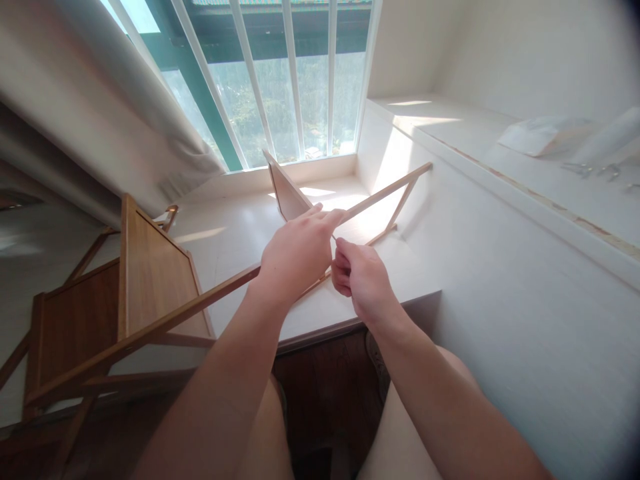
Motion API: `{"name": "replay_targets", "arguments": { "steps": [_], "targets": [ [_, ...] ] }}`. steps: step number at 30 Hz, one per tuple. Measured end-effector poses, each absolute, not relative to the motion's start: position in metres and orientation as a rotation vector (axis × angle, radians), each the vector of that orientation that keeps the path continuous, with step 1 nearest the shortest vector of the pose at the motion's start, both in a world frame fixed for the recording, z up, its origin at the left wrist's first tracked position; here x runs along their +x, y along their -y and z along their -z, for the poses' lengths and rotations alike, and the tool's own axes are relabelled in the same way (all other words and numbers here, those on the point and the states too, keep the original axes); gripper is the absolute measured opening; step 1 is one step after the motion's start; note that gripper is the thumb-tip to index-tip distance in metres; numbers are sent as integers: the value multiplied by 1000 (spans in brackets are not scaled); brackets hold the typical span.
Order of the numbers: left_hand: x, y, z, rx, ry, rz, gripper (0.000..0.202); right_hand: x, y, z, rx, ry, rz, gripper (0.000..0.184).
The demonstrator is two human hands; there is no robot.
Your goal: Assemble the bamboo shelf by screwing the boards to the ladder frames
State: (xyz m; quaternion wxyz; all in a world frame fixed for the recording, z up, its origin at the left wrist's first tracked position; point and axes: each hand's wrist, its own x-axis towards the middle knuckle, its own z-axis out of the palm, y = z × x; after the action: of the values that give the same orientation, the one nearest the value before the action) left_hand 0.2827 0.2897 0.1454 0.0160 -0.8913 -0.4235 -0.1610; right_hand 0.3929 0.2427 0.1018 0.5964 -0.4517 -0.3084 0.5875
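A long wooden rail (385, 193) of a furniture frame runs from lower left to upper right across a white platform (235, 233). My left hand (297, 257) lies over the rail at its middle, fingers closed round it. Just right of it, my right hand (363, 280) is curled in a pinch against the rail, holding something too small to make out. A light wooden panel (286, 193) stands tilted behind my left hand. The frame's lower end joins wooden shelf boards (150, 273) at the left.
A white ledge (450, 127) at the right carries clear plastic bags (543, 137) and small metal fittings (595, 170). A barred window (285, 80) and a pale curtain (100, 113) are ahead. Dark wood floor (325, 387) and my knees lie below.
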Motion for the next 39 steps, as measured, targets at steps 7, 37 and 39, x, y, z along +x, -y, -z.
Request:
{"name": "replay_targets", "arguments": {
  "steps": [7, 37, 39],
  "targets": [
    [283, -290, -145, -2793, 1343, 483, 48, 400, -248, -89, -1301, 1044, -1098, 50],
    [283, -288, -148, -2781, 1322, 478, 49, 395, -245, -106, -1015, 656, -1440, 43],
    [283, -288, -148, -2781, 1334, 476, 49, 394, -243, -106, -1012, 658, -1431, 43]
  ]
}}
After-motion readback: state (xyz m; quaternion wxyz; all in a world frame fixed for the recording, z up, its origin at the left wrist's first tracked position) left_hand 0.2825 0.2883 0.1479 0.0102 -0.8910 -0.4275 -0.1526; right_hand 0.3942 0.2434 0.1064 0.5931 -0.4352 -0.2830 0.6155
